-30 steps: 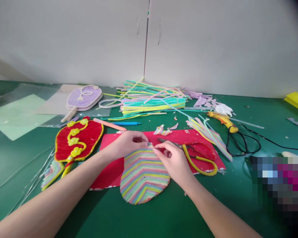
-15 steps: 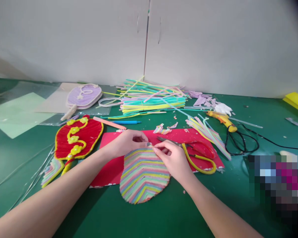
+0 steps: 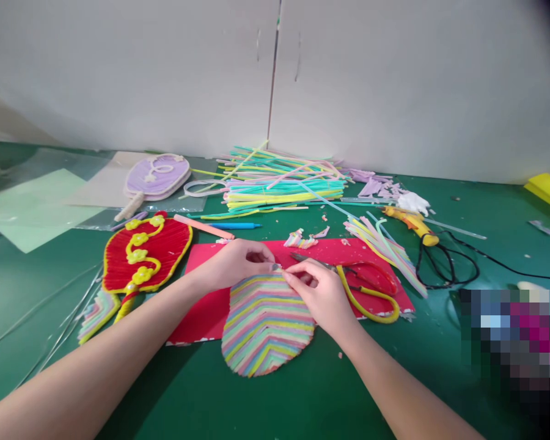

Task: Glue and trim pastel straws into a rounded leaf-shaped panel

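A rounded panel of striped pastel pipe cleaners [image 3: 268, 327] lies partly over a red sheet [image 3: 201, 315], its lower part reaching past the sheet's near edge. At the panel's top edge my left hand [image 3: 241, 263] pinches with thumb and finger. Fingertips of my right hand [image 3: 318, 290] are closed on the same edge, nearly touching the left ones. Whether a small loose piece is also between them is too small to tell. Scissors [image 3: 371, 287] with red and yellow handles rest on the sheet just right of my right hand.
Left of the sheet lies a red fan with yellow flowers [image 3: 144, 253]; behind it, a lilac fan [image 3: 158, 177]. Bundled pipe cleaners [image 3: 279, 189] sit at the back. A yellow glue gun [image 3: 412, 226] with a black cord is at right. Striped trimmings [image 3: 300, 238] lie on the sheet's far edge.
The view has shifted very slightly. Both hands keep the same pinch at the panel's top edge, with no clear movement.
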`<state>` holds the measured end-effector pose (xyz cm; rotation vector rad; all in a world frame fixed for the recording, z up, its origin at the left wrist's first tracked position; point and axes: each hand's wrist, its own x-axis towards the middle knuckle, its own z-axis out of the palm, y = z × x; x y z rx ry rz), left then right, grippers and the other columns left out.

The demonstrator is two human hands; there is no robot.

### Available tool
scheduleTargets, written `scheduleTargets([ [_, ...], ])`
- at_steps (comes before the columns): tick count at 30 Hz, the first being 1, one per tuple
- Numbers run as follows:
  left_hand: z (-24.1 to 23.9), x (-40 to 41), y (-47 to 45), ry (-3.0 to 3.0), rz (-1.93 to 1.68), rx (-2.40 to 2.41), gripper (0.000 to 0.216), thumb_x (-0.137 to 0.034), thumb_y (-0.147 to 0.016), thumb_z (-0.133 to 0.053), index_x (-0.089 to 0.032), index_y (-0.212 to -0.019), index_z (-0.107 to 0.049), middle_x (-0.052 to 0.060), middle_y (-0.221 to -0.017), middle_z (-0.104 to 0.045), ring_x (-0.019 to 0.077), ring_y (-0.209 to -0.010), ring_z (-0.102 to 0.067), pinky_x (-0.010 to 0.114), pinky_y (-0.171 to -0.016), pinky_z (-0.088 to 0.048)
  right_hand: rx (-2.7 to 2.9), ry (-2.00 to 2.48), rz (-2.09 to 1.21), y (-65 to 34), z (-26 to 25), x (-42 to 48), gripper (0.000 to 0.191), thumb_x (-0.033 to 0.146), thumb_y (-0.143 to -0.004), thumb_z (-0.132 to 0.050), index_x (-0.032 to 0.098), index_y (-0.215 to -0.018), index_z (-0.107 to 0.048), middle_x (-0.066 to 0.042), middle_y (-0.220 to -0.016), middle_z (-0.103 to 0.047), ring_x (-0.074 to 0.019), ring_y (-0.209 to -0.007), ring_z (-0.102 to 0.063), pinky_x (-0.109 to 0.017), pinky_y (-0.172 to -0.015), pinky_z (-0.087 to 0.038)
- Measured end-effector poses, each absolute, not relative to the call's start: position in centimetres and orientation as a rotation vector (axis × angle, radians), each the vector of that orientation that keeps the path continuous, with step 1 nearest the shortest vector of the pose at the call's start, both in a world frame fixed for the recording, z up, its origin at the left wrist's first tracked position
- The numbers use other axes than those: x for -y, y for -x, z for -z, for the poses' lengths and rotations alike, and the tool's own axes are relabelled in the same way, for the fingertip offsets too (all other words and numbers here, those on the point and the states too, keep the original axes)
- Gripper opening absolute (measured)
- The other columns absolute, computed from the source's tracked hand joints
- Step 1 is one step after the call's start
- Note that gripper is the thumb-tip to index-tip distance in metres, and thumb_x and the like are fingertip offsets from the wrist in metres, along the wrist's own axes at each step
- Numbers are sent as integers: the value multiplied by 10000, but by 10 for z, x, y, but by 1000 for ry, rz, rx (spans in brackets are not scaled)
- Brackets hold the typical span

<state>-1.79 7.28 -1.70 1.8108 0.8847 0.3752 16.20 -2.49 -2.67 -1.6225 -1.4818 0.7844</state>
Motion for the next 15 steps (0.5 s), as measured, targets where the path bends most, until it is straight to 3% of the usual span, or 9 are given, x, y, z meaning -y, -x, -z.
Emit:
scheduleTargets([
  [15,13,-72,17,-1848,-346,-898,308,-455,-777,-590,-158,-817,-663,27,-801,-695,176,-750,-611,257,-669,-455,1451,1641,-823,-162,26,23,150,334,-803,-613,198,-766,-667,-34,-763,-660,-146,-611,-583,-259,-570,-472],
])
